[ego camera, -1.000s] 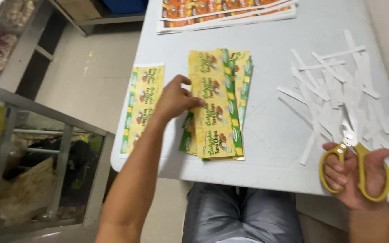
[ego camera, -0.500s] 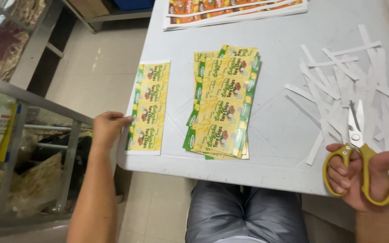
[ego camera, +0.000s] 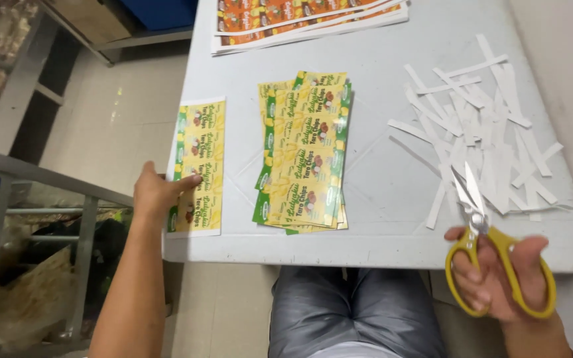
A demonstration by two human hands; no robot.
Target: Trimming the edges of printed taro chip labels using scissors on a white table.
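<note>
The person's left hand rests at the near left edge of the pale grey rectangular table. Its fingers are together and laid flat on the left margin of a single yellow-and-green printed label sheet; the fingertips touch the sheet, but nothing is gripped. This sheet lies flat at the left edge of the table, with its long side running from near to far.

Just to the right of the single sheet, and apart from it, lies a fanned stack of yellow-and-green printed label sheets. The stack sits near the middle of the table, and its near end reaches close to the near edge.

The person's right hand is at the near right, just off the near edge of the table. Its fingers are closed through the loops of a pair of yellow-handled scissors with steel blades. The blades point toward the far side and stand slightly apart over the table edge.

Beyond the blades, on the right side of the table, lies a loose scatter of narrow white paper strips. At the far edge lies a stack of orange-and-red printed sheets.
</note>
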